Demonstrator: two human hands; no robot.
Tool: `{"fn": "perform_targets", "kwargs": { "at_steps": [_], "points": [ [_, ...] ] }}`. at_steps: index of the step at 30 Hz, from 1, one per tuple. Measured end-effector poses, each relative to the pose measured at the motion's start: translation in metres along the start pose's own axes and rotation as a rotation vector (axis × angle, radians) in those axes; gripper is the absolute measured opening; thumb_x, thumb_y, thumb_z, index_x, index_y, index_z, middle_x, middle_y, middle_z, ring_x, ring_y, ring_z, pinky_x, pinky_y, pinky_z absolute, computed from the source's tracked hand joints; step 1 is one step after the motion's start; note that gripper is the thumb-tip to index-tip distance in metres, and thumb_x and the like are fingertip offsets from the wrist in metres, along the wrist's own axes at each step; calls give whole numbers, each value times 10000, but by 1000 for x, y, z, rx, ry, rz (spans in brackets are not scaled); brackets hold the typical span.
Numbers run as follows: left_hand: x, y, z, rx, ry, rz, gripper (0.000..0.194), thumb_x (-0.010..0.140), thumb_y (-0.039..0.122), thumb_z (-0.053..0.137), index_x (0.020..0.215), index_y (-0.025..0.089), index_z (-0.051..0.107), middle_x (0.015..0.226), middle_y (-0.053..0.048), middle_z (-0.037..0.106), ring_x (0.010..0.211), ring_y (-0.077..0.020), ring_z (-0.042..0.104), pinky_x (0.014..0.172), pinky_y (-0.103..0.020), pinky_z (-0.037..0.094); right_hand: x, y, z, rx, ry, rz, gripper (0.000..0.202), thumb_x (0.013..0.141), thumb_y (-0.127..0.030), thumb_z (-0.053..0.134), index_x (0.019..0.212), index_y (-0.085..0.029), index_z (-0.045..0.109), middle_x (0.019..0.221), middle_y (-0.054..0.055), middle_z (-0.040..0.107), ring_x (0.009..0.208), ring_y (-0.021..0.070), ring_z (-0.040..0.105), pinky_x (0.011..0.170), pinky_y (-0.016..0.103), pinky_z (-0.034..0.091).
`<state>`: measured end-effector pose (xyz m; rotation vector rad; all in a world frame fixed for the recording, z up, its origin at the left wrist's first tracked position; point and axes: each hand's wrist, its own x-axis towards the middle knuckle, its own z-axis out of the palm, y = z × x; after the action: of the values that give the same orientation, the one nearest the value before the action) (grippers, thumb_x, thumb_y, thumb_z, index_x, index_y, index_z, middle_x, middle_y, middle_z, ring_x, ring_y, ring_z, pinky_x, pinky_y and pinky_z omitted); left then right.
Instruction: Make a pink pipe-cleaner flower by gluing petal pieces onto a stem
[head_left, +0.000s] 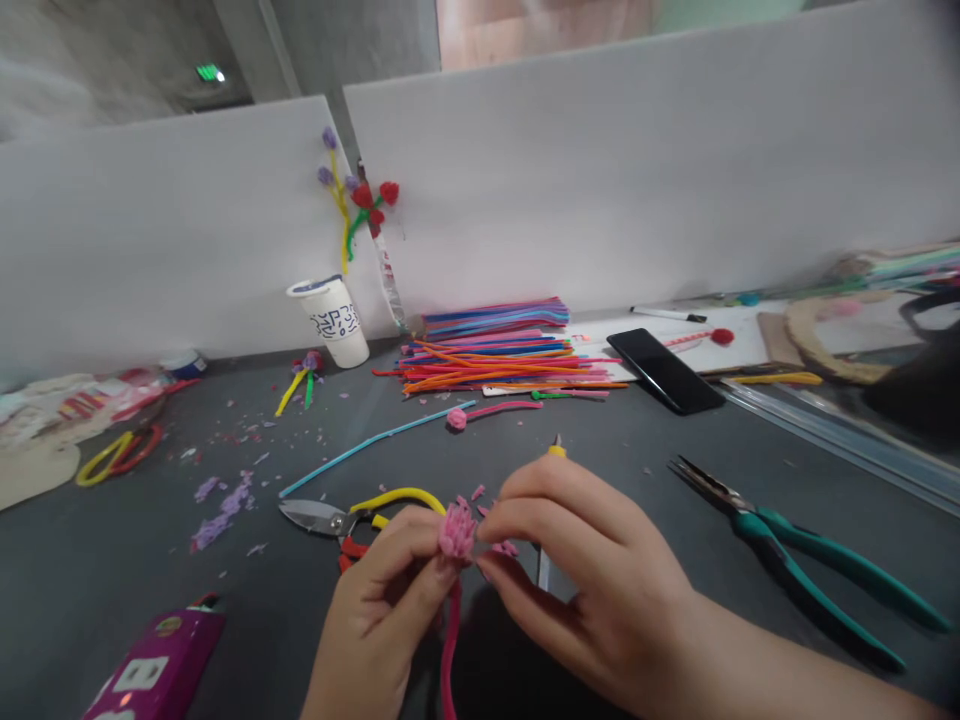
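Observation:
My left hand (390, 600) pinches a pink pipe-cleaner flower (457, 530) just below its ruffled head, between thumb and forefinger. From the flower a darker pink pipe-cleaner stem (450, 650) hangs down. At the head's right edge, my right hand (592, 560) has thumb and forefinger drawn together; whatever lies between the tips is too small to make out. Pink trimmings (506, 547) lie behind the fingers. Yellow-and-red-handled cutters (319, 517) rest behind my left hand, which partly covers them. A yellow-topped tool (556, 450) is mostly hidden by my right hand.
Green-handled needle-nose pliers (795, 560) lie at right, with a phone (664, 370) beyond. Pipe cleaners (495, 360) are piled at the back beside a paper cup (330, 320). A purple power strip (161, 660) and purple scraps (225, 515) are at left. White panels (637, 180) bound the table.

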<state>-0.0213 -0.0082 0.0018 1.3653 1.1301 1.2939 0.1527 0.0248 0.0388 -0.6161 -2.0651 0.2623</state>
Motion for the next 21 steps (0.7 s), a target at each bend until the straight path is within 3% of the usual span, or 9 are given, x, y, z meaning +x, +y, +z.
{"fn": "perform_targets", "kwargs": {
  "at_steps": [4,10,17,21],
  "points": [
    [0,2,-3,114,-35,147,203,859,217,605,940,359,726,858,36,661,827,-138,589,744,-202,455,-5,1,5,-37,20,-35,80,872,-87,547,866,-139,608,790,59,625,721,158,554,663,273,465],
    [-2,2,-6,303,-40,308,186,872,195,576,916,321,705,860,35,637,772,-123,585,700,-187,453,-8,-2,4,-139,39,-91,158,908,-118,500,813,-158,620,760,52,631,707,158,569,679,277,472],
    [-7,1,-8,336,-74,443,172,890,195,550,942,287,685,910,12,612,817,-126,602,748,-187,470,-9,-1,-1,-130,-22,-199,170,901,-87,500,841,-121,655,720,50,625,660,152,535,680,284,469],
    [-10,2,2,243,52,432,139,897,274,556,877,283,694,885,18,606,792,-124,594,741,-185,458,-8,-3,-4,-144,-34,-232,189,903,-84,490,824,-119,659,694,45,622,632,149,522,641,279,466]
  ]
}}
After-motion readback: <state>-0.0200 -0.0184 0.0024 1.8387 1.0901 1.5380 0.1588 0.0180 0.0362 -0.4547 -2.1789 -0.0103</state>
